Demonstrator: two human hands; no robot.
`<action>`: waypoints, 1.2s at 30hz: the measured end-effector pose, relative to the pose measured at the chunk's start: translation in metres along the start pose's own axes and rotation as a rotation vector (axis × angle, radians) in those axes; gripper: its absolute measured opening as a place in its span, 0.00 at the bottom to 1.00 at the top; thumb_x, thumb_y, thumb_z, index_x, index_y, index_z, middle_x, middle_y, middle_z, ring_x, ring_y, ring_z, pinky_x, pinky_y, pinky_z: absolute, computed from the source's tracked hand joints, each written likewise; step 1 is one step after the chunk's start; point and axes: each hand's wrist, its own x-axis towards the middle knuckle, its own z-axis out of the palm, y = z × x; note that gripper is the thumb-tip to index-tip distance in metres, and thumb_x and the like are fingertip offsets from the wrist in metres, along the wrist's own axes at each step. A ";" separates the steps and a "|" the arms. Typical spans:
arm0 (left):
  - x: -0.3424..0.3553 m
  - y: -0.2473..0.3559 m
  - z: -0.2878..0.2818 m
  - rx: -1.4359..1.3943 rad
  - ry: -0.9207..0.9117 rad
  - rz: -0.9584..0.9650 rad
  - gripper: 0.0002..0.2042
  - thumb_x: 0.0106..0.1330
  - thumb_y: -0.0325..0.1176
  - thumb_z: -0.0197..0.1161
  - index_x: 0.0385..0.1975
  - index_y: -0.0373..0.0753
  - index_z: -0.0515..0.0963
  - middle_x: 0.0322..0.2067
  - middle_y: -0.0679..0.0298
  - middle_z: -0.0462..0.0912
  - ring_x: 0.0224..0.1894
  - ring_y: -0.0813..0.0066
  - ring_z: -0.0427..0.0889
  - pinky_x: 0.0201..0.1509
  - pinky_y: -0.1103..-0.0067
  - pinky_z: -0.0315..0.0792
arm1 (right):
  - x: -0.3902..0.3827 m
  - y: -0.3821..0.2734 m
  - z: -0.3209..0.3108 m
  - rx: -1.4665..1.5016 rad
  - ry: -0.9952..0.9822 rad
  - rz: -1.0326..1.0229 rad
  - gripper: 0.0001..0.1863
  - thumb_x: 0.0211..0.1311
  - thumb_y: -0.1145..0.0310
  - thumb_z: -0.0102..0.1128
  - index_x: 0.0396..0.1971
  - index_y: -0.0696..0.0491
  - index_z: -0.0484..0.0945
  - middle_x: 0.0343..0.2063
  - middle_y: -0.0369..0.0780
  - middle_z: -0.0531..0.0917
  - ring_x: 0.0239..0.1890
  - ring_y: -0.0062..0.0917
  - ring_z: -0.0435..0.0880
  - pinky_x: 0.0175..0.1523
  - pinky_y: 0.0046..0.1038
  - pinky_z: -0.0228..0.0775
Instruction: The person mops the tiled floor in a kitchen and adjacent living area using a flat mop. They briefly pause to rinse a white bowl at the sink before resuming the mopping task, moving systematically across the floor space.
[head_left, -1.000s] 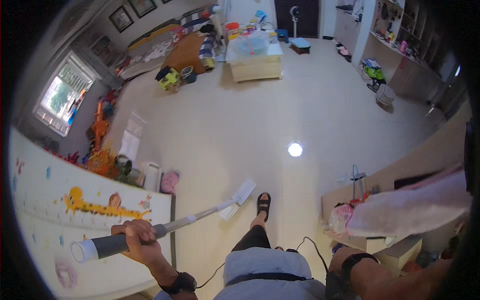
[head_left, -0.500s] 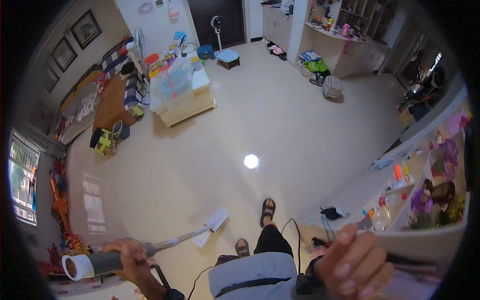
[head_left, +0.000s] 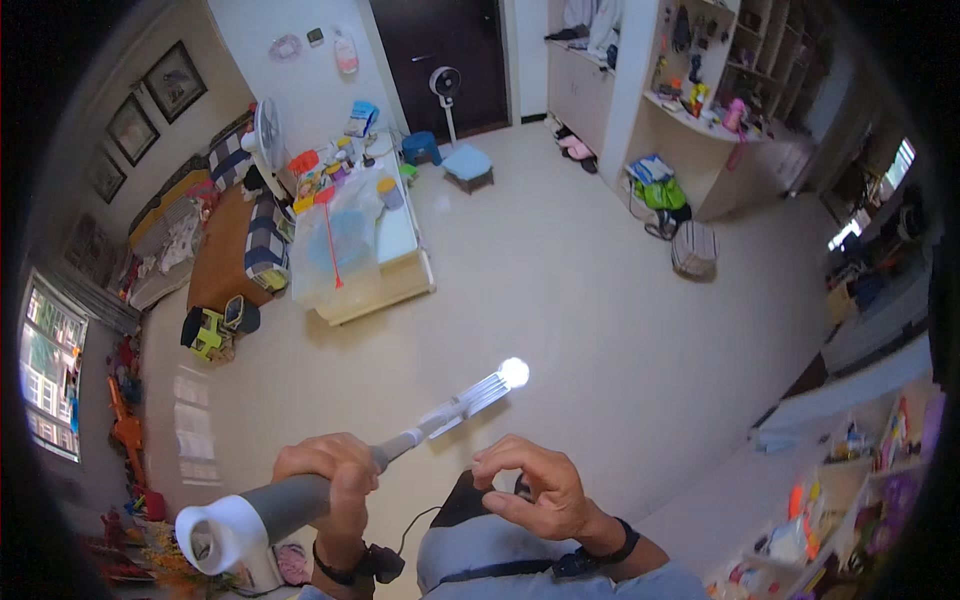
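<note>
The flat mop with a grey pole, dark-grey foam grip and white end cap [head_left: 400, 442] stands slanted over the glossy cream tiled floor [head_left: 610, 320]. Its rectangular white head [head_left: 472, 404] lies forward of the body, nearer the wearer than the table's near right corner and to its right. A shadow shows under the head; floor contact cannot be confirmed.

The left hand [head_left: 335, 480] is closed firmly round the foam grip. The right hand [head_left: 535, 485] is half open, fingers loosely curled, holding nothing visible, apart from the pole.

The cream, box-sided low table [head_left: 385, 298] carries a red plastic swatter [head_left: 326, 225], its handle pointing toward the near edge.

Risk, as judged: with one-handed support near the top, a turning wrist could twist the head, or swing it into the table's near right corner. The thin black cord [head_left: 412, 524] beside the left wrist could snag.

Against the frame half a second earlier, the head is farther forward and more edge-on; the right hand has come inward, before the torso.
</note>
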 end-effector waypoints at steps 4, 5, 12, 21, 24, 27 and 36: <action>0.072 -0.071 0.041 -0.111 0.024 0.001 0.10 0.62 0.27 0.61 0.28 0.38 0.64 0.14 0.64 0.72 0.15 0.74 0.71 0.20 0.74 0.71 | 0.074 0.052 -0.063 -0.096 0.054 0.077 0.13 0.55 0.77 0.64 0.40 0.59 0.77 0.34 0.41 0.81 0.37 0.25 0.80 0.45 0.26 0.72; 0.089 -0.091 0.049 -0.135 0.015 -0.001 0.10 0.62 0.27 0.61 0.27 0.38 0.64 0.14 0.63 0.72 0.15 0.73 0.72 0.21 0.74 0.71 | 0.089 0.064 -0.082 -0.145 0.068 0.099 0.12 0.55 0.78 0.63 0.40 0.60 0.76 0.34 0.42 0.80 0.38 0.25 0.80 0.46 0.26 0.71; 0.232 -0.232 0.096 -0.234 -0.080 0.004 0.11 0.59 0.22 0.61 0.19 0.36 0.66 0.15 0.61 0.75 0.17 0.69 0.75 0.24 0.73 0.73 | 0.184 0.154 -0.208 -0.202 0.408 0.321 0.10 0.58 0.75 0.62 0.40 0.60 0.77 0.35 0.39 0.82 0.39 0.20 0.80 0.49 0.24 0.72; 0.398 -0.389 0.177 -0.227 -0.026 -0.097 0.10 0.63 0.25 0.60 0.24 0.36 0.64 0.14 0.62 0.72 0.17 0.71 0.73 0.22 0.76 0.71 | 0.300 0.224 -0.380 -0.197 0.733 0.427 0.09 0.61 0.74 0.61 0.41 0.59 0.78 0.35 0.35 0.80 0.38 0.16 0.77 0.46 0.19 0.71; 0.443 -0.454 0.221 -0.276 -0.001 -0.106 0.10 0.62 0.26 0.59 0.25 0.38 0.63 0.17 0.63 0.71 0.16 0.73 0.69 0.17 0.76 0.66 | 0.339 0.253 -0.463 -0.210 0.780 0.430 0.09 0.61 0.74 0.61 0.41 0.60 0.78 0.35 0.35 0.80 0.39 0.16 0.77 0.47 0.20 0.71; 0.476 -0.504 0.225 0.055 0.103 -0.182 0.07 0.66 0.35 0.52 0.27 0.43 0.65 0.19 0.69 0.67 0.18 0.82 0.64 0.21 0.84 0.57 | 0.415 0.279 -0.536 -0.113 0.673 0.507 0.12 0.63 0.73 0.59 0.45 0.60 0.76 0.36 0.38 0.81 0.39 0.18 0.79 0.47 0.22 0.74; 0.618 -0.645 0.315 0.443 0.354 -0.170 0.16 0.70 0.45 0.53 0.40 0.36 0.75 0.22 0.66 0.72 0.20 0.78 0.67 0.21 0.76 0.64 | 0.624 0.338 -0.731 -0.289 0.383 0.376 0.13 0.61 0.69 0.59 0.42 0.59 0.73 0.29 0.39 0.81 0.34 0.20 0.79 0.44 0.27 0.75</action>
